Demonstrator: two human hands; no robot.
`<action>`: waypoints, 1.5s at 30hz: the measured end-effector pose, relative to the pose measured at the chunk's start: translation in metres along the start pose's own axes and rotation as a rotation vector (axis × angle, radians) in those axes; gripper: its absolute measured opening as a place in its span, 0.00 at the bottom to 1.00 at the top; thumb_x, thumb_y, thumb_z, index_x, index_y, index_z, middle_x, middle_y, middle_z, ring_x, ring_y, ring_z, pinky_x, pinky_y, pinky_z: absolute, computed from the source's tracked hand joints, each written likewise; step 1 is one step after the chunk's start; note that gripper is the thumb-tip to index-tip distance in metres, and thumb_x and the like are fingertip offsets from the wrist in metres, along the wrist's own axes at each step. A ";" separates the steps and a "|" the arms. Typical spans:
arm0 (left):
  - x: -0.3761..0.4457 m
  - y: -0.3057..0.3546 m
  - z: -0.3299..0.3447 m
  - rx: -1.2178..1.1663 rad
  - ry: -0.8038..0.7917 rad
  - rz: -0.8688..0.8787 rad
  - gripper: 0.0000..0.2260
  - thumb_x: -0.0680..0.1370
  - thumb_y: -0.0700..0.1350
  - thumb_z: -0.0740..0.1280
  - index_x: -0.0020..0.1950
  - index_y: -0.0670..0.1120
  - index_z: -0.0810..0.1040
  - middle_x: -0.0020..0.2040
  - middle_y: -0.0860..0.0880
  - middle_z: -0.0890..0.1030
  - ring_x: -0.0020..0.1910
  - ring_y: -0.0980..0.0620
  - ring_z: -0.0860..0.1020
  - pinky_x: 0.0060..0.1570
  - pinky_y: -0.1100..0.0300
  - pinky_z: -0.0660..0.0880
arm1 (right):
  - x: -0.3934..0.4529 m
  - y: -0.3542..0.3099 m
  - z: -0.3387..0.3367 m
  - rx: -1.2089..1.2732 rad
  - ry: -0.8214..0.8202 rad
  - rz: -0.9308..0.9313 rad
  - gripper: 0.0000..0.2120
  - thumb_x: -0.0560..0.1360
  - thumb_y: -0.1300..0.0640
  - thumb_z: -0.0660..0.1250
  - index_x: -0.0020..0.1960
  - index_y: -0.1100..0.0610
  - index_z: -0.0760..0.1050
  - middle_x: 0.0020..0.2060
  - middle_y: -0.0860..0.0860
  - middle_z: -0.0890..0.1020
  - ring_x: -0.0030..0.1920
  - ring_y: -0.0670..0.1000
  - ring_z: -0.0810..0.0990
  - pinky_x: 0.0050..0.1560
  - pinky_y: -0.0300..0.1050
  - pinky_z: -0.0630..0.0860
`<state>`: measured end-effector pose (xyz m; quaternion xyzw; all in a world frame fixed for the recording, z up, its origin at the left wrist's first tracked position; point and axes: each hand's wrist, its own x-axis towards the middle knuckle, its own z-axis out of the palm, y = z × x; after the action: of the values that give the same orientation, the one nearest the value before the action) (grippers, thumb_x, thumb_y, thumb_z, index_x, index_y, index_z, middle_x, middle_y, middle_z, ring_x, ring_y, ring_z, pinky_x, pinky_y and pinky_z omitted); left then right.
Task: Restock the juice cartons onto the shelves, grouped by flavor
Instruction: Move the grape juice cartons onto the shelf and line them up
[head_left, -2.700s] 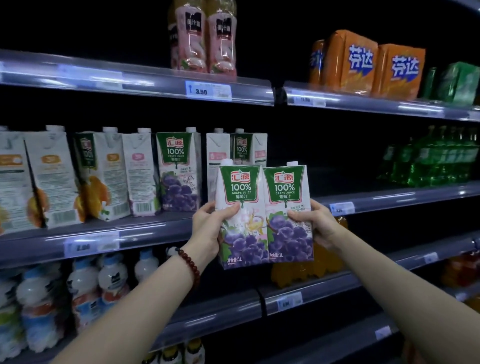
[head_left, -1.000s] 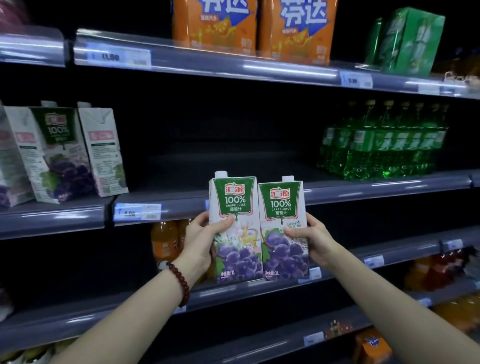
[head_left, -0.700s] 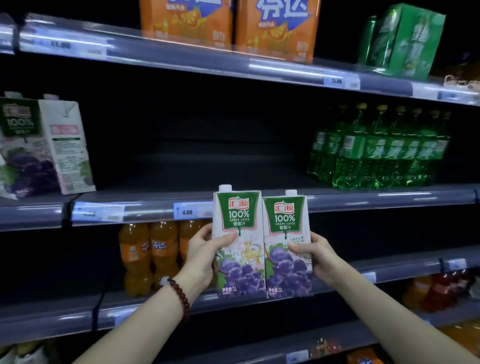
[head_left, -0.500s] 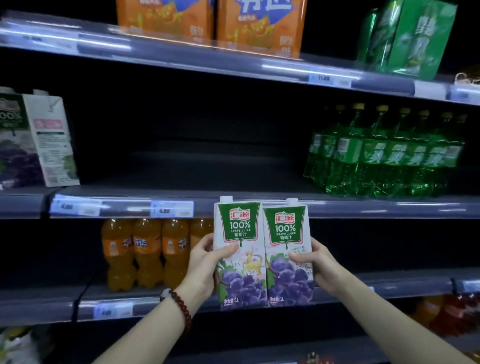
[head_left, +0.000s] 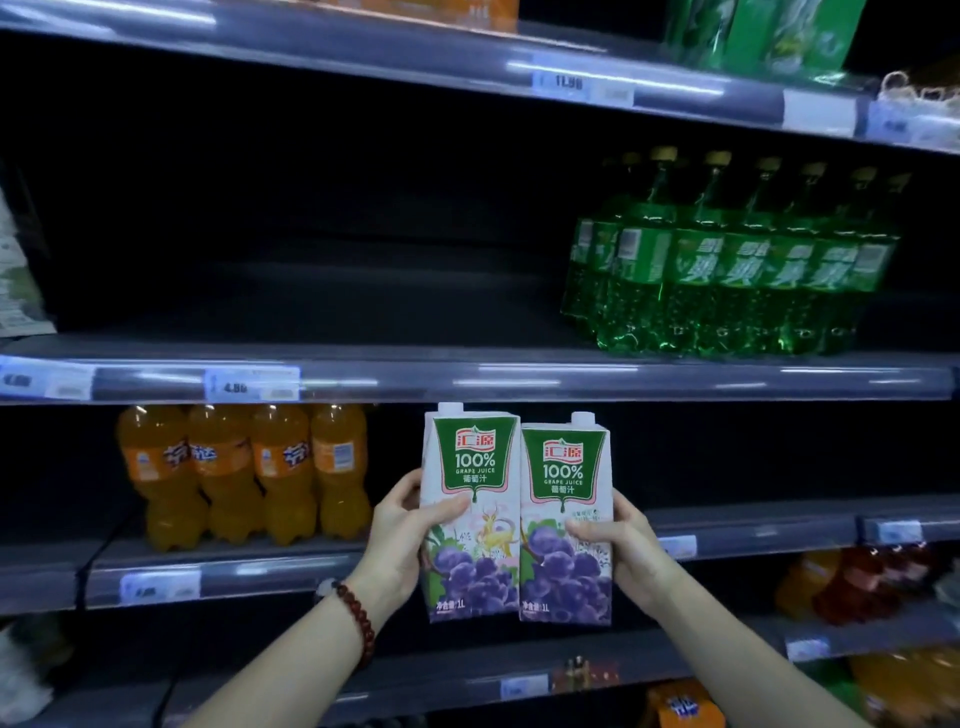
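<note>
Now the person's left hand (head_left: 397, 545) grips one grape juice carton (head_left: 470, 512), thumb across its front and fingers wrapped behind, while the right hand (head_left: 621, 553) is clamped the same way on a second grape juice carton (head_left: 566, 519). Both cartons stand upright and press side against side in the lower middle of the frame, held in the air in front of the shelving rather than resting on any shelf. A dark red bead bracelet (head_left: 358, 618) circles the left wrist.

Compared with the earlier views, the pair sits lower and a little further right in the picture: 2.7 seconds ago it was level with the row of mixed juice cartons, and those have slid out to the left, so only a sliver of one carton (head_left: 18, 291) shows at the left edge. The tops of the held cartons are just under the front lip of the middle shelf (head_left: 519, 379), whose left and centre stretch is bare. Green soda bottles (head_left: 727, 270) stand on that shelf at upper right. Orange soda bottles (head_left: 244, 473) fill the shelf below, left of the hands, far more exposed than a second ago. A price tag (head_left: 252, 384) sits on the middle shelf's lip above them.
</note>
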<state>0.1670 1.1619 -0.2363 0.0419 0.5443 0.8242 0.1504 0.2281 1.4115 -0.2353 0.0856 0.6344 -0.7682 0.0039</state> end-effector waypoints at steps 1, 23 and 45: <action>0.001 -0.006 0.002 -0.004 -0.001 -0.012 0.27 0.60 0.38 0.79 0.56 0.47 0.76 0.48 0.42 0.85 0.45 0.40 0.85 0.35 0.53 0.81 | -0.001 0.004 -0.005 0.003 0.001 0.008 0.38 0.56 0.65 0.79 0.64 0.59 0.71 0.53 0.60 0.84 0.51 0.61 0.84 0.51 0.53 0.78; 0.103 -0.037 0.023 -0.053 0.060 0.158 0.32 0.58 0.34 0.77 0.60 0.45 0.74 0.46 0.43 0.86 0.43 0.42 0.85 0.35 0.54 0.81 | 0.100 0.019 -0.046 0.071 0.077 -0.184 0.31 0.54 0.66 0.79 0.55 0.58 0.73 0.45 0.55 0.86 0.43 0.56 0.86 0.36 0.46 0.81; 0.159 -0.072 -0.018 -0.033 0.037 0.216 0.32 0.60 0.37 0.80 0.62 0.46 0.76 0.51 0.42 0.85 0.47 0.40 0.84 0.38 0.53 0.82 | 0.163 0.058 -0.040 0.027 0.102 -0.268 0.37 0.62 0.68 0.78 0.66 0.56 0.68 0.49 0.57 0.85 0.47 0.55 0.86 0.44 0.46 0.82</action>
<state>0.0264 1.2185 -0.3245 0.0826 0.5257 0.8451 0.0510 0.0797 1.4556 -0.3212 0.0392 0.6290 -0.7651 -0.1322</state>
